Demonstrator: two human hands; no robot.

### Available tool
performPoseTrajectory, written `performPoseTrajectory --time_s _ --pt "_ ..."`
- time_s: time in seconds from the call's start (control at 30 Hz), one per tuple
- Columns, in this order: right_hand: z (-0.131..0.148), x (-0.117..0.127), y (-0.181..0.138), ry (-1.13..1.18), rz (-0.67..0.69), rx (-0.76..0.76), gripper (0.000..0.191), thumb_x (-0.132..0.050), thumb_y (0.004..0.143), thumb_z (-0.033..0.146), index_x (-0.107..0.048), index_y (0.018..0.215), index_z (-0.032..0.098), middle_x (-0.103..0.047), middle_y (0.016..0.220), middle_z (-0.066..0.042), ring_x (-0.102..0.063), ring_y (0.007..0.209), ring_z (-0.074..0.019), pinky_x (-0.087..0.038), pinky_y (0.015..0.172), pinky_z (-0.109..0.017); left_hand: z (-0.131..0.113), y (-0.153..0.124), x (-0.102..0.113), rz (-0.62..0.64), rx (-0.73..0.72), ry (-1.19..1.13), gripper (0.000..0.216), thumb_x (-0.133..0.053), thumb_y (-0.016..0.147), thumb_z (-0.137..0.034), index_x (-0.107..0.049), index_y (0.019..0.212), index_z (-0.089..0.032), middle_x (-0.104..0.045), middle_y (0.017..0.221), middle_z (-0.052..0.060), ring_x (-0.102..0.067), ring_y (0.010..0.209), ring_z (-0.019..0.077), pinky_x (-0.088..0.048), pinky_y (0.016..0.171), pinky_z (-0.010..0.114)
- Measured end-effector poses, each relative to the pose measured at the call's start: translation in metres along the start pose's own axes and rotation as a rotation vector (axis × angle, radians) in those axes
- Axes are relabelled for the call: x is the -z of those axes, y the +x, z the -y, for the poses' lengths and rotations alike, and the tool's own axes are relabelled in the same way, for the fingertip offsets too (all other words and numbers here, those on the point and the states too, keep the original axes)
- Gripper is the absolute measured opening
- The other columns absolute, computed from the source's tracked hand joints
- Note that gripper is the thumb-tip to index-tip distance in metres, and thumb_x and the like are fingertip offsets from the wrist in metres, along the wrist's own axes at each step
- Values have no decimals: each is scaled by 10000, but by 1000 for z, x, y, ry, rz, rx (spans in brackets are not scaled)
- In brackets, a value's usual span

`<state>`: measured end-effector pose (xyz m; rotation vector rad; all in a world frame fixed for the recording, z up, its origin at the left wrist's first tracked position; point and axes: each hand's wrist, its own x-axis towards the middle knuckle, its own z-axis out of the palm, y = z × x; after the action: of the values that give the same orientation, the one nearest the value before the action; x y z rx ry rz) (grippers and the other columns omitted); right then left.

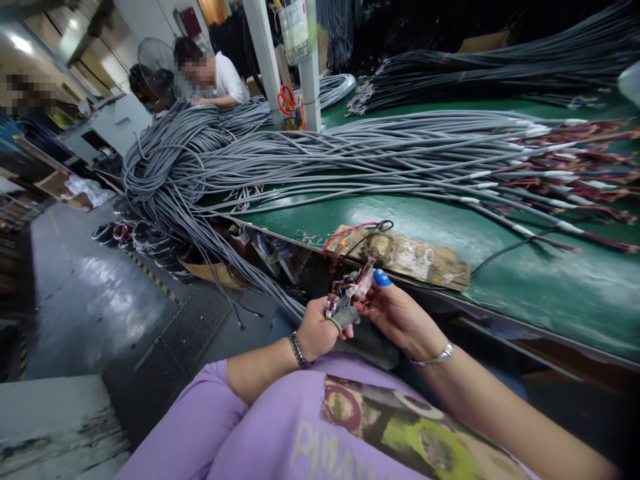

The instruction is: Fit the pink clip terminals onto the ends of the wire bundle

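My left hand (319, 331), with a grey cover on its thumb, is closed round a bunch of thin coloured wires (339, 288) at the cable ends. Its wrist wears a dark chain bracelet. Opposite it, my right hand (395, 312) pinches the same wires near a white wrapped piece (361, 288); blue tape covers its thumb tip. Just beyond both hands, a worn wooden board (433, 263) lies at the bench edge, with red and black leads (356, 230) on it. Grey cables (260, 287) run down from the bench toward my left hand.
Long grey cables (320, 157) with stripped coloured ends cover the green bench (550, 287). Darker cables (475, 73) lie behind them. A post (313, 87) with orange-handled scissors (287, 100) stands mid-bench. Another person (230, 80) works at the far left. Cable coils (150, 243) lie on the floor.
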<state>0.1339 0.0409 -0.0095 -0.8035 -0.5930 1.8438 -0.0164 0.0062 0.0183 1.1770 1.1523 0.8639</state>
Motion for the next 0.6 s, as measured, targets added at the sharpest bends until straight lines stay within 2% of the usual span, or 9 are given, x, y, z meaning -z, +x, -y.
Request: performPoseTrajectory --time_s 0.17,0.3,0.6 --pt "4 0 -2 -12 27 -59 344 -644 797 563 -680 805 222 -663 748 -26 -585 647 -157 -491 612 -300 3 -3 4 -12 -44 -17 525 -634 710 -645 -585 628 -129 -554 487 18 -488 438 90 -420 459 217" --pt "5 2 -3 -2 12 -54 291 -681 790 507 -697 793 217 -665 741 -24 -590 656 -149 -502 628 -280 1 -2 4 -14 -82 -32 536 -629 720 -647 -586 604 -126 -555 491 23 -493 442 89 -419 462 215" --pt "-1 7 2 -1 1 -54 289 -666 801 520 -706 846 237 -682 785 -26 -612 704 -165 -525 686 -308 1 1 2 -47 -117 -57 514 -615 744 -629 -588 616 -131 -565 511 23 -501 452 92 -425 475 222"
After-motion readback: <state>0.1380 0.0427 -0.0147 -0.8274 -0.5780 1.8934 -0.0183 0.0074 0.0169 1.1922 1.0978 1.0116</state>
